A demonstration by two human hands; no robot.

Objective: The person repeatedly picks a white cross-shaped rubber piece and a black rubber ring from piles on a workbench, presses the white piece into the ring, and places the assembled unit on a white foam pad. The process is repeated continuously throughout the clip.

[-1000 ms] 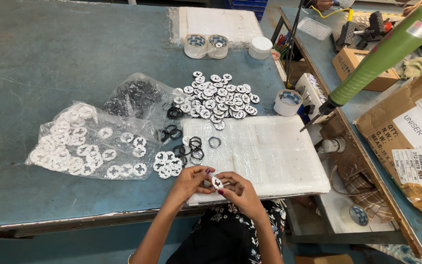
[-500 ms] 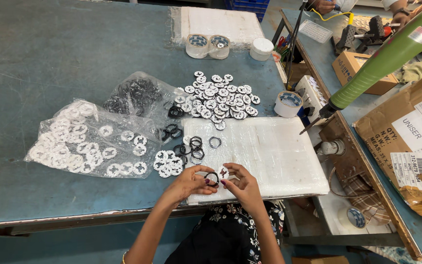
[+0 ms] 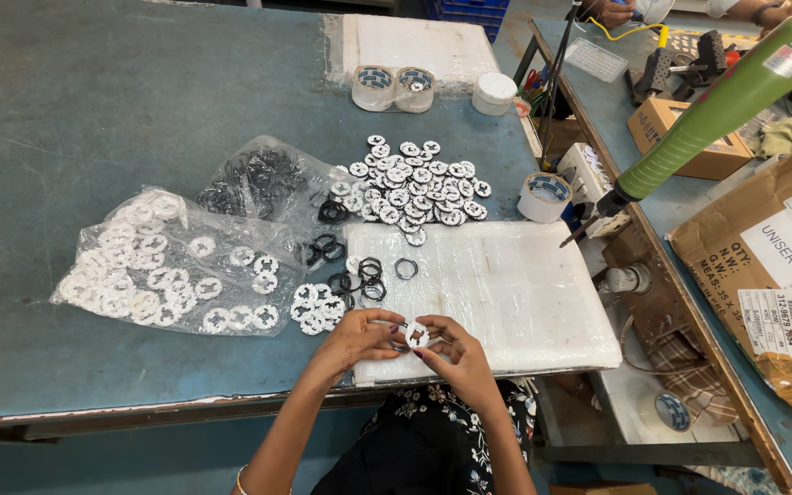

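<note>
I have a small white round disc [image 3: 416,335] pinched between the fingertips of both hands, my left hand [image 3: 359,337] closing on it from one side and my right hand [image 3: 456,353] from the other, just over the near edge of the white foam pad [image 3: 506,293]. By my reading this is the fitting step, pressing the disc together with a black ring, though whether a ring already sits on it is too small to tell. Just beyond my grip lie loose black rings [image 3: 370,272] on the pad's left end, and beside my left hand a small cluster of white discs [image 3: 315,304]. Farther out past the rings is the heap of finished-looking discs [image 3: 410,188], and off to the left the clear bags of white parts [image 3: 162,266] and black rings [image 3: 254,183]. The next move seems to call for even thumb pressure and keeping the disc flat, so nothing tilts or pops out of my fingers.
</note>
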